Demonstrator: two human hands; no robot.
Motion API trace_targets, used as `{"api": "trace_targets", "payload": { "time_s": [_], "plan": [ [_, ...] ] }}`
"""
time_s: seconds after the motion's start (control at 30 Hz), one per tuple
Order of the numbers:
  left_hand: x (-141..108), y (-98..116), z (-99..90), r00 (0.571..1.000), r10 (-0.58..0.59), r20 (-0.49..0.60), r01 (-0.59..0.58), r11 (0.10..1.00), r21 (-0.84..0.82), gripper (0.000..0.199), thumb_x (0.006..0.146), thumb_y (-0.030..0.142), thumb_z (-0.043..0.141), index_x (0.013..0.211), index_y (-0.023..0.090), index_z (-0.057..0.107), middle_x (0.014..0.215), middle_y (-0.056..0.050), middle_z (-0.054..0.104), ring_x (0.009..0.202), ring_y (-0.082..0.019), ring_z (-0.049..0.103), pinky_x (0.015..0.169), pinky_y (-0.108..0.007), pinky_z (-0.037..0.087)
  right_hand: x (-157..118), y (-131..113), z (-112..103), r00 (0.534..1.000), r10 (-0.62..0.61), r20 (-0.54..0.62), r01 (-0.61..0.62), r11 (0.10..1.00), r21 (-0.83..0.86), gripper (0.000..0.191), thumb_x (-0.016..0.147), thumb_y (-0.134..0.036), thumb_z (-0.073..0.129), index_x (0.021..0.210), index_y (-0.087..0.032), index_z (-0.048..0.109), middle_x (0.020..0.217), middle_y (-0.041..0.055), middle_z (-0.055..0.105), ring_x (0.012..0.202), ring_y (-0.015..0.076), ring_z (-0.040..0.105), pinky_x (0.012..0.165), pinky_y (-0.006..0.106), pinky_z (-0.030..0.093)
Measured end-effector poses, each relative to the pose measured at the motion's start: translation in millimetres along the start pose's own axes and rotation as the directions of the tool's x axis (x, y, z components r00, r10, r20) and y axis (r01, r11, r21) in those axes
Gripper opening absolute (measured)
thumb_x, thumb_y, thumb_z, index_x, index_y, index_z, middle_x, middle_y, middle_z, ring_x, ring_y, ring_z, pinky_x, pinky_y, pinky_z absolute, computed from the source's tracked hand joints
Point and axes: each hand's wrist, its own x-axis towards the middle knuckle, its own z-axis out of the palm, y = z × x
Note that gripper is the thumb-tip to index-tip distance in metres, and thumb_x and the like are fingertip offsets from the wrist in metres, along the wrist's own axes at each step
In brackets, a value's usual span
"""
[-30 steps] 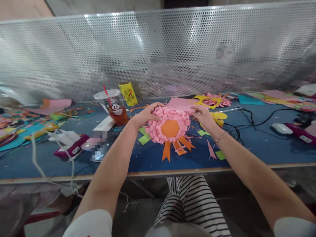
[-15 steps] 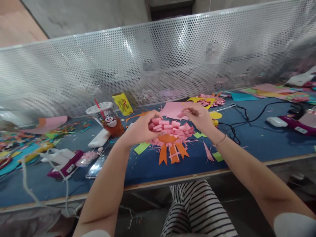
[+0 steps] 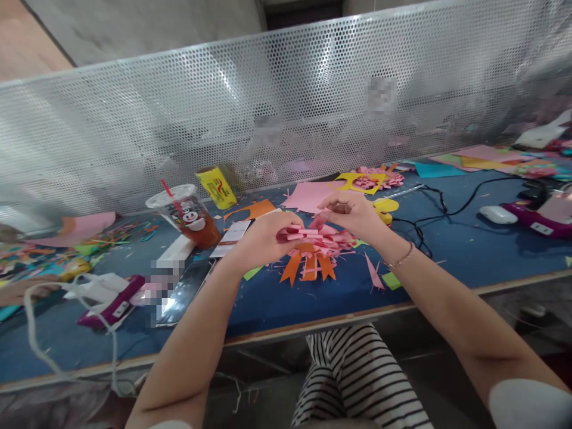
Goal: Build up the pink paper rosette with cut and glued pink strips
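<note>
A pink looped-paper flower (image 3: 328,240) with orange paper tails (image 3: 310,268) is at the middle of the blue table. My left hand (image 3: 270,238) grips its left side, the fingers closed round the pink loops. Over the flower's upper right, my right hand (image 3: 346,210) pinches a small pink paper strip at the loops. Behind the hands lies a pink sheet (image 3: 304,195). Thin pink scraps and green pieces (image 3: 393,280) are scattered near the flower.
A drink cup (image 3: 190,217) and a yellow box (image 3: 217,186) stand at the left back. Purple power strips (image 3: 118,302), cables and a white mouse (image 3: 498,214) lie on the sides. Another person's hand (image 3: 40,289) is at the far left, and a perforated screen runs behind.
The flower is tilted flatter and its tails sit slightly higher in view. My right hand has come lower and nearer the loops. Another person's hand has appeared at the far left.
</note>
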Motion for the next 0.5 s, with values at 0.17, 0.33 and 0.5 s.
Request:
{"api": "trace_targets", "payload": {
  "time_s": [0.17, 0.33, 0.5],
  "plan": [
    [1, -2, 0.8, 1.0, 0.012, 0.003, -0.012, 1.0, -0.001, 0.014, 0.074, 0.026, 0.059, 0.086, 0.018, 0.06, 0.083, -0.003, 0.064, 0.074, -0.013, 0.057, 0.067, -0.024, 0.042, 3, 2, -5, 1.0, -0.013, -0.017, 0.013, 1.0, 0.007, 0.015, 0.067, -0.027, 0.064, 0.078, -0.017, 0.065, 0.076, 0.0023, 0.063, 0.066, 0.0092, 0.056, 0.059, 0.024, 0.045],
    [1, -6, 3.0, 0.999, -0.049, -0.021, 0.048, 0.998, -0.042, 0.016, 0.072, 0.024, 0.061, 0.087, 0.018, 0.057, 0.08, -0.001, 0.063, 0.069, -0.011, 0.056, 0.062, -0.022, 0.042, 8, 12, -10, 1.0, 0.021, 0.021, -0.02, 1.0, -0.007, 0.016, 0.065, -0.027, 0.067, 0.077, -0.016, 0.065, 0.073, 0.0016, 0.062, 0.062, 0.0088, 0.055, 0.057, 0.024, 0.045],
    [2, -8, 5.3, 0.997, -0.06, -0.048, 0.058, 0.997, -0.058, 0.017, 0.071, 0.024, 0.061, 0.087, 0.018, 0.057, 0.081, -0.002, 0.063, 0.069, -0.011, 0.056, 0.063, -0.022, 0.043, 8, 18, -4, 0.999, 0.026, 0.032, -0.027, 0.999, 0.031, 0.016, 0.064, -0.029, 0.068, 0.073, -0.016, 0.063, 0.071, 0.0011, 0.062, 0.061, 0.009, 0.055, 0.056, 0.024, 0.045]
  ]
}}
